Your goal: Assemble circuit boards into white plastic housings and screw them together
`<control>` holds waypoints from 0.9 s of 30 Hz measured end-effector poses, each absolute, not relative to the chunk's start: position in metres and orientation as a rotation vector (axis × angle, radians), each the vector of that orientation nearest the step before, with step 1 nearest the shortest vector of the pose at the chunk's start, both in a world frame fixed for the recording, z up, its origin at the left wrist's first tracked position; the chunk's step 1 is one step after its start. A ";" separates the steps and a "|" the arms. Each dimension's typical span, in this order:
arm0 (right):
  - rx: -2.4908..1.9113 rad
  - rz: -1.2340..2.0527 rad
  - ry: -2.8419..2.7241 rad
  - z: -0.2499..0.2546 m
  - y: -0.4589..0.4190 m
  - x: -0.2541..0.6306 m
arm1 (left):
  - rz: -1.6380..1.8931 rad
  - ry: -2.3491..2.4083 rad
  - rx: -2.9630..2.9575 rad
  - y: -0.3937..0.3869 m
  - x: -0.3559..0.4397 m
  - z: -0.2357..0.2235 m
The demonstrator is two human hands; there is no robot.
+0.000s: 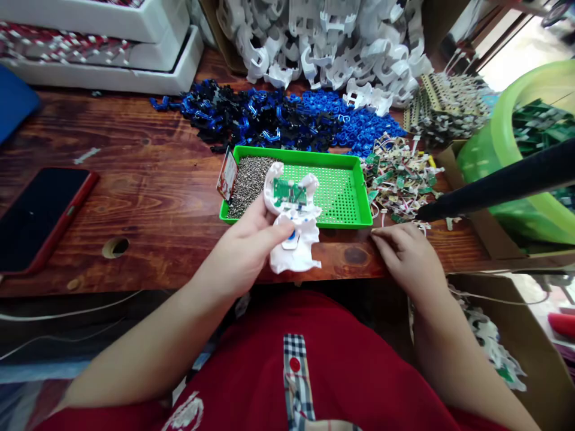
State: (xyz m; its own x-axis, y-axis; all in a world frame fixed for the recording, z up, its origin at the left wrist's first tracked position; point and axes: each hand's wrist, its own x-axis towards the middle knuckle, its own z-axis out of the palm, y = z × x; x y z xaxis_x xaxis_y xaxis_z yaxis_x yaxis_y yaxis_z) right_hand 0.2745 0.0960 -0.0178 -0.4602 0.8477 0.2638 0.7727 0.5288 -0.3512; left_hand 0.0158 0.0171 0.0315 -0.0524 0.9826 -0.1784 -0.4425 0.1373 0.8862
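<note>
My left hand (242,254) is closed on a white plastic shell (299,248), thumb pressed over it near a small blue part (291,234). A green circuit board (290,193) sits in the upper section of the shell. This shell is held in front of the green tray (335,225), covering part of it. My right hand (406,254) rests by the table's front edge, fingers curled and tips together beside the pile of small wired circuit boards (399,179). Anything pinched between those fingertips is too small to make out.
Small metal screws (251,182) fill the tray's left side. Behind lie blue and black plastic parts (269,117) and heaped white shells (323,48). A dark rod (494,182) slants in from the right before a green tub (485,149). A phone (40,215) lies left.
</note>
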 end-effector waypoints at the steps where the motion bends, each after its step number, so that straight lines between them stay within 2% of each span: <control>1: -1.306 0.274 -2.320 -0.017 0.093 0.274 | 1.343 1.009 0.763 0.026 0.015 0.032; 7: -1.170 0.387 -2.054 -0.006 0.070 0.259 | 1.245 1.189 0.906 0.050 0.017 0.022; 17: -0.867 0.710 -2.026 0.005 0.064 0.221 | 1.097 1.502 0.864 0.025 0.003 0.029; 22: -0.754 1.169 -1.945 0.014 0.063 0.215 | 1.215 1.708 1.578 -0.015 0.007 0.043; 24: -0.700 1.382 -1.928 0.017 0.062 0.212 | 1.083 1.534 1.974 -0.025 0.010 0.044; 27: -0.660 1.589 -1.930 0.018 0.061 0.205 | 0.825 1.325 2.183 -0.027 0.015 0.037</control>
